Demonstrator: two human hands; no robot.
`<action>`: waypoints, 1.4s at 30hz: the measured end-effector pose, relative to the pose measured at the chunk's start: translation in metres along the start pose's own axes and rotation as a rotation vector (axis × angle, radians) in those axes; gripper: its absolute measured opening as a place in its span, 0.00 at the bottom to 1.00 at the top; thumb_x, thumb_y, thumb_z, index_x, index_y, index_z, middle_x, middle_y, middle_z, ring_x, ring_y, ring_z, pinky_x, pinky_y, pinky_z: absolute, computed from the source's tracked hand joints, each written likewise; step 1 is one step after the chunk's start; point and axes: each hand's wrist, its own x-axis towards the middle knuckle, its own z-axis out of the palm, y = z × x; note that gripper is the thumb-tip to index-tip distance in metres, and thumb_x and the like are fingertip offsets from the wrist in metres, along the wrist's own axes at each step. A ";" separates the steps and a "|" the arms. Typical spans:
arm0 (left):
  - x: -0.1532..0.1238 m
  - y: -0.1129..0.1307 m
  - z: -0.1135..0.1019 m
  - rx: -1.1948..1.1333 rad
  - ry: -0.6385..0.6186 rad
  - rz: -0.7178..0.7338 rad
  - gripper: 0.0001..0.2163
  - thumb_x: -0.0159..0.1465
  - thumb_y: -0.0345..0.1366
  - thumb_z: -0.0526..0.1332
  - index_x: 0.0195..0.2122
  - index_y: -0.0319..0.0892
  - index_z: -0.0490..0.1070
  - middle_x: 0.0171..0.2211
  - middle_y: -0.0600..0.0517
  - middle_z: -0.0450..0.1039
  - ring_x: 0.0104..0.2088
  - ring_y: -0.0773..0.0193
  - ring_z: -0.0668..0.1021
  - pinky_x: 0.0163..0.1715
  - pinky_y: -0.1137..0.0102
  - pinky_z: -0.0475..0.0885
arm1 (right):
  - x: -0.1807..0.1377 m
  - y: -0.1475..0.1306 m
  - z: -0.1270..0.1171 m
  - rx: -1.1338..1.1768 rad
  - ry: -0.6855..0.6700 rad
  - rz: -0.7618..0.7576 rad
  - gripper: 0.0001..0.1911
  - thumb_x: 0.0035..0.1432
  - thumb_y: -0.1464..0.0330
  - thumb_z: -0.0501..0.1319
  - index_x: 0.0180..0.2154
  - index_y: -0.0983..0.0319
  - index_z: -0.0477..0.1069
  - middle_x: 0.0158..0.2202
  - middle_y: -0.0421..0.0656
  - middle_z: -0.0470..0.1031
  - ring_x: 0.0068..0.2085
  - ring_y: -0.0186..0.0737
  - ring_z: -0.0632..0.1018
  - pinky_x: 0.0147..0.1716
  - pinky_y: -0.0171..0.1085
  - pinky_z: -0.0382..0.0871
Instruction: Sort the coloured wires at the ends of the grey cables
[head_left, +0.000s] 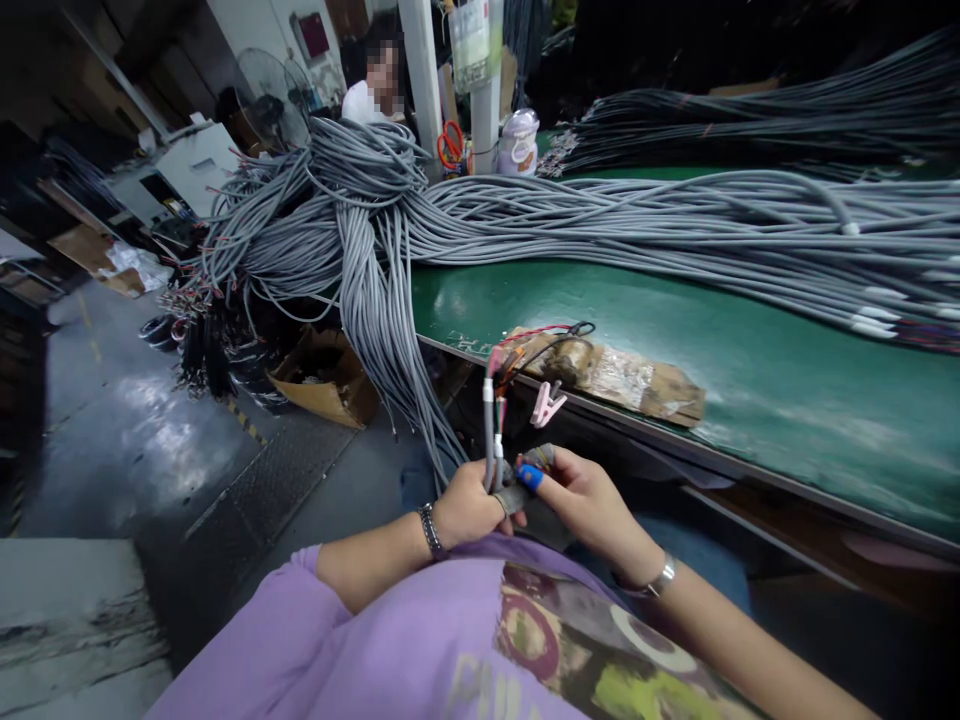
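My left hand (474,502) is closed around grey cables (489,425) that stand up from the fist. White sleeves band the cables near their upper ends, and thin coloured wires come out of one. Close beside it, my right hand (589,500) has thumb and fingers pinched together near the cables; what lies between them is too small to make out. Blue tape wraps its thumb, and grey wrapping covers fingers. Just beyond the hands, a pink clip (549,404) sits at the table edge beside a taped wooden board (667,392) with red and black wires.
Across the green table (787,420) runs a long bundle of grey cables (600,225), draping over the near-left edge. Darker cables (735,125) lie behind. A purple-white container (518,143) and orange scissors (451,145) are by a post. A cardboard box (330,385) stands below; another person (365,100) is behind.
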 end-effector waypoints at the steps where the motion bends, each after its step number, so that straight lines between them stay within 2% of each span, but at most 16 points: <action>1: 0.000 0.001 0.001 -0.003 -0.032 -0.008 0.19 0.50 0.49 0.69 0.29 0.39 0.66 0.18 0.56 0.70 0.14 0.71 0.70 0.15 0.77 0.64 | 0.000 -0.002 -0.001 -0.058 -0.016 -0.023 0.13 0.52 0.57 0.64 0.27 0.61 0.71 0.25 0.41 0.73 0.27 0.37 0.71 0.28 0.35 0.67; 3: 0.000 0.002 0.003 -0.002 -0.077 -0.027 0.19 0.50 0.49 0.69 0.28 0.39 0.67 0.18 0.55 0.70 0.14 0.71 0.70 0.14 0.77 0.63 | 0.002 -0.004 -0.002 -0.129 -0.033 -0.040 0.14 0.51 0.58 0.65 0.25 0.61 0.71 0.24 0.41 0.73 0.26 0.37 0.70 0.27 0.35 0.66; 5: -0.001 0.002 0.002 -0.013 -0.078 -0.033 0.19 0.52 0.50 0.67 0.27 0.38 0.67 0.18 0.54 0.71 0.14 0.71 0.70 0.14 0.77 0.62 | 0.003 -0.003 -0.002 -0.083 -0.018 -0.004 0.15 0.51 0.56 0.65 0.26 0.61 0.71 0.24 0.41 0.73 0.27 0.37 0.71 0.27 0.36 0.66; 11: 0.000 -0.007 -0.001 -0.140 0.042 0.050 0.21 0.57 0.54 0.62 0.23 0.37 0.68 0.19 0.51 0.72 0.15 0.72 0.71 0.15 0.77 0.61 | 0.000 0.003 0.007 0.129 0.113 0.126 0.21 0.48 0.48 0.64 0.26 0.60 0.69 0.21 0.38 0.68 0.24 0.35 0.67 0.24 0.35 0.62; 17: 0.002 -0.009 0.000 -0.236 0.113 0.059 0.22 0.56 0.54 0.63 0.22 0.38 0.66 0.17 0.52 0.70 0.13 0.72 0.69 0.13 0.77 0.59 | -0.003 0.001 0.009 0.162 0.142 0.128 0.20 0.47 0.50 0.66 0.26 0.60 0.69 0.21 0.37 0.66 0.23 0.34 0.65 0.24 0.35 0.61; 22: 0.002 -0.006 -0.003 -0.185 0.126 0.065 0.22 0.55 0.55 0.63 0.24 0.39 0.66 0.17 0.55 0.69 0.12 0.73 0.67 0.13 0.77 0.59 | -0.004 0.003 0.001 0.193 0.105 0.158 0.18 0.49 0.53 0.66 0.26 0.61 0.70 0.21 0.38 0.68 0.24 0.33 0.66 0.25 0.34 0.62; 27: 0.002 -0.003 -0.007 -0.092 0.042 0.055 0.19 0.56 0.52 0.63 0.25 0.39 0.66 0.17 0.56 0.69 0.12 0.74 0.67 0.13 0.78 0.59 | 0.002 -0.010 -0.004 0.188 -0.012 0.163 0.18 0.51 0.53 0.65 0.33 0.62 0.74 0.30 0.43 0.76 0.30 0.38 0.73 0.30 0.36 0.68; 30: 0.002 -0.001 -0.007 -0.046 -0.011 0.051 0.17 0.56 0.49 0.64 0.25 0.39 0.66 0.17 0.56 0.69 0.13 0.74 0.68 0.13 0.78 0.61 | 0.006 -0.016 0.000 0.204 -0.046 0.158 0.18 0.47 0.53 0.68 0.32 0.61 0.74 0.30 0.43 0.77 0.32 0.40 0.75 0.33 0.37 0.70; 35: 0.004 0.006 -0.005 -0.029 -0.015 0.020 0.17 0.55 0.48 0.65 0.23 0.39 0.65 0.16 0.56 0.68 0.12 0.74 0.67 0.13 0.78 0.60 | 0.008 -0.014 0.006 0.262 0.010 0.184 0.17 0.45 0.55 0.70 0.27 0.61 0.72 0.25 0.40 0.75 0.27 0.36 0.72 0.30 0.36 0.68; 42: 0.006 0.013 -0.006 -0.082 0.043 0.044 0.23 0.54 0.55 0.64 0.21 0.39 0.65 0.16 0.55 0.67 0.12 0.75 0.65 0.12 0.78 0.57 | 0.010 -0.009 0.010 0.439 0.176 0.306 0.16 0.44 0.56 0.70 0.26 0.59 0.69 0.22 0.38 0.70 0.24 0.34 0.69 0.24 0.35 0.64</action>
